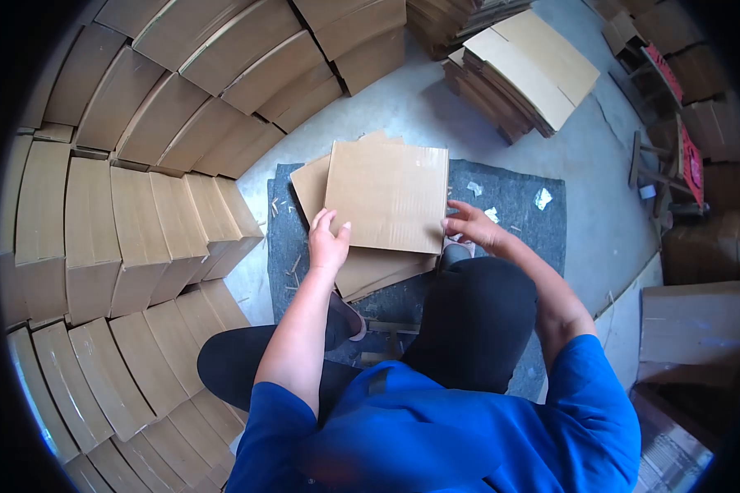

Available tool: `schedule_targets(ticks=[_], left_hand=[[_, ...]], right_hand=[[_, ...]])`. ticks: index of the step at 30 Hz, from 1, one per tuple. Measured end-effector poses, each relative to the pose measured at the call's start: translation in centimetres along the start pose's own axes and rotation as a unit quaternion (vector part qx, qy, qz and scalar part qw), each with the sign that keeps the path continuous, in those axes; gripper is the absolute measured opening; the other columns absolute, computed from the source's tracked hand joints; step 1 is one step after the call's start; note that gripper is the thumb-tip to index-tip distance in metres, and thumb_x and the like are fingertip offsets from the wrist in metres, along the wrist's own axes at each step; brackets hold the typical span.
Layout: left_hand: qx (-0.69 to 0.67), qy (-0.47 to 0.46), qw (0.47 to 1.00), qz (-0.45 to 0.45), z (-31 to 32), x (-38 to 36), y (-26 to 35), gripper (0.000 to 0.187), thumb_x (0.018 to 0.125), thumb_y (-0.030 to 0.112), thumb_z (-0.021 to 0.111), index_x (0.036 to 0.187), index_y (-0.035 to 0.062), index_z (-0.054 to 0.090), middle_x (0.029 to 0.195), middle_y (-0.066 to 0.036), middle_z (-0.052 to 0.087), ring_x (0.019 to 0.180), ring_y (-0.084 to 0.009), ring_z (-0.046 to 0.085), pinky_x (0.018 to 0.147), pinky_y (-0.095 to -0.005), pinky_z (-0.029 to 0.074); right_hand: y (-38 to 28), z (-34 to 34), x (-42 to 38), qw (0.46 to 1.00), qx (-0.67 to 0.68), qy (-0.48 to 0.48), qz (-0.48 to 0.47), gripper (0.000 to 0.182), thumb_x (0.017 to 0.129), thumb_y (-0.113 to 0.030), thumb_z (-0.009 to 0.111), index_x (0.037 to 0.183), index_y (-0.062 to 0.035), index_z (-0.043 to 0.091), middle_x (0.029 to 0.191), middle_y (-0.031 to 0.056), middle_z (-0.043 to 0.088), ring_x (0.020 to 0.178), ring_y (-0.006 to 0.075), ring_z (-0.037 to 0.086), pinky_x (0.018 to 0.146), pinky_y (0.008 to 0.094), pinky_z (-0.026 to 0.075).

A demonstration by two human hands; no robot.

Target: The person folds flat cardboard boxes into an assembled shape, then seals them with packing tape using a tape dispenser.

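A flattened cardboard box (388, 193) lies squared toward me on top of other flat cardboard sheets (308, 191) that are turned at an angle beneath it. My left hand (329, 242) grips its lower left edge, thumb on the upper face and fingers along the side. At the right edge, my right hand (475, 227) holds the same box with its fingertips and thumb. Part of the lower sheets is hidden under the top box.
A dark grey mat (534, 238) with paper scraps lies under the pile. Rows of stacked cardboard boxes (90, 222) rise on the left. Another pile of flat cardboard (543, 70) stands beyond the mat. Red-topped stools (689, 164) are at the right. My legs flank the pile's near side.
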State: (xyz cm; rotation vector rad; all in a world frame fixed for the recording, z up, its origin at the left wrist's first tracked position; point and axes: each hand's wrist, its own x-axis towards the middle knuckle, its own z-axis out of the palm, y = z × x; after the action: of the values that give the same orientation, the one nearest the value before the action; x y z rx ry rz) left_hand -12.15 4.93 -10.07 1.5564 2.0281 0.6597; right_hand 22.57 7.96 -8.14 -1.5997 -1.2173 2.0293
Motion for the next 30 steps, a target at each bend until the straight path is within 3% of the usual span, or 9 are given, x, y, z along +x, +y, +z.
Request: schedule_targets(ticks=[4, 6, 9, 10, 12, 16, 19, 23, 30], left_hand=[[0.004, 0.046, 0.998, 0.037, 1.1, -2.0, -0.2, 0.048, 0.083, 0.018, 0.076, 0.124, -0.0004, 0.061, 0.151, -0.024, 0.040, 0.136, -0.0373, 0.045, 0.114, -0.0417, 0.037], [-0.011, 0.057, 0.998, 0.023, 1.5, -1.9, 0.3, 0.045, 0.082, 0.018, 0.076, 0.120, -0.0001, 0.063, 0.152, -0.024, 0.039, 0.137, -0.0378, 0.044, 0.113, -0.0418, 0.038], [-0.089, 0.027, 0.996, -0.007, 1.6, -1.0, 1.7, 0.039, 0.083, 0.018, 0.075, 0.116, -0.0002, 0.065, 0.151, -0.023, 0.042, 0.134, -0.0366, 0.048, 0.111, -0.0401, 0.040], [-0.105, 0.019, 0.994, 0.005, 1.0, -0.7, 2.7, 0.040, 0.084, 0.018, 0.073, 0.118, -0.0007, 0.064, 0.150, -0.022, 0.043, 0.134, -0.0353, 0.049, 0.111, -0.0400, 0.041], [-0.177, 0.015, 0.983, 0.038, 0.0, -0.1, 4.0, 0.040, 0.086, 0.015, 0.071, 0.122, 0.0001, 0.062, 0.150, -0.019, 0.044, 0.134, -0.0316, 0.049, 0.110, -0.0386, 0.042], [-0.228, -0.013, 0.965, 0.125, -8.6, -0.5, 10.9, 0.042, 0.088, 0.008, 0.070, 0.128, 0.0013, 0.060, 0.149, -0.017, 0.046, 0.133, -0.0266, 0.050, 0.106, -0.0374, 0.045], [-0.194, -0.063, 0.953, 0.225, -15.9, -2.4, 13.9, 0.034, 0.088, 0.005, 0.069, 0.121, 0.0014, 0.064, 0.139, -0.016, 0.057, 0.126, -0.0254, 0.057, 0.104, -0.0371, 0.046], [-0.173, -0.116, 0.940, 0.269, -21.1, -4.7, 14.2, 0.025, 0.087, 0.005, 0.069, 0.112, 0.0008, 0.068, 0.126, -0.016, 0.065, 0.118, -0.0283, 0.063, 0.100, -0.0373, 0.050], [-0.247, -0.101, 0.911, 0.313, -22.7, -5.3, 14.5, 0.025, 0.087, 0.007, 0.071, 0.112, 0.0014, 0.069, 0.123, -0.013, 0.067, 0.111, -0.0272, 0.066, 0.095, -0.0350, 0.053]], right_hand=[[6.9, 2.2, 1.9, 0.975, -0.169, -0.045, -0.135, 0.124, 0.072, -0.028, 0.090, 0.158, -0.0087, 0.002, 0.126, 0.0252, 0.061, 0.113, 0.0358, 0.063, 0.099, 0.0427, 0.049], [6.6, 3.0, 2.2, 0.972, -0.201, 0.002, -0.118, 0.126, 0.071, -0.032, 0.090, 0.157, -0.0092, 0.001, 0.124, 0.0268, 0.062, 0.117, 0.0377, 0.062, 0.101, 0.0432, 0.048], [3.1, 3.6, 1.7, 0.930, -0.324, 0.160, -0.069, 0.107, 0.077, -0.033, 0.082, 0.152, 0.0004, 0.012, 0.111, 0.0315, 0.066, 0.103, 0.0457, 0.065, 0.092, 0.0486, 0.053], [5.4, 2.9, 3.7, 0.911, -0.339, 0.220, -0.084, 0.082, 0.079, -0.025, 0.076, 0.142, 0.0052, 0.032, 0.102, 0.0312, 0.068, 0.096, 0.0467, 0.067, 0.086, 0.0507, 0.055], [7.8, 1.3, 5.6, 0.940, -0.238, 0.237, -0.061, 0.061, 0.078, -0.019, 0.072, 0.127, 0.0066, 0.048, 0.098, 0.0320, 0.068, 0.097, 0.0477, 0.066, 0.088, 0.0515, 0.054], [0.4, 1.6, -0.1, 0.955, -0.055, 0.269, -0.112, 0.023, 0.095, -0.002, 0.052, 0.117, 0.0064, 0.051, 0.088, 0.0186, 0.071, 0.066, 0.0257, 0.073, 0.050, 0.0339, 0.058], [-7.2, 0.7, -4.3, 0.936, 0.125, 0.254, -0.210, 0.023, 0.100, -0.001, 0.044, 0.123, 0.0015, 0.047, 0.091, 0.0150, 0.068, 0.064, 0.0240, 0.071, 0.051, 0.0303, 0.056], [-20.5, -1.9, -7.3, 0.843, 0.114, 0.361, -0.383, 0.019, 0.100, -0.009, 0.047, 0.117, 0.0014, 0.050, 0.091, 0.0162, 0.067, 0.063, 0.0233, 0.068, 0.054, 0.0322, 0.055], [-45.4, -2.7, -5.9, 0.822, -0.020, 0.436, -0.366, 0.026, 0.095, -0.019, 0.055, 0.100, 0.0042, 0.065, 0.083, 0.0134, 0.070, 0.067, 0.0202, 0.071, 0.053, 0.0299, 0.055]])
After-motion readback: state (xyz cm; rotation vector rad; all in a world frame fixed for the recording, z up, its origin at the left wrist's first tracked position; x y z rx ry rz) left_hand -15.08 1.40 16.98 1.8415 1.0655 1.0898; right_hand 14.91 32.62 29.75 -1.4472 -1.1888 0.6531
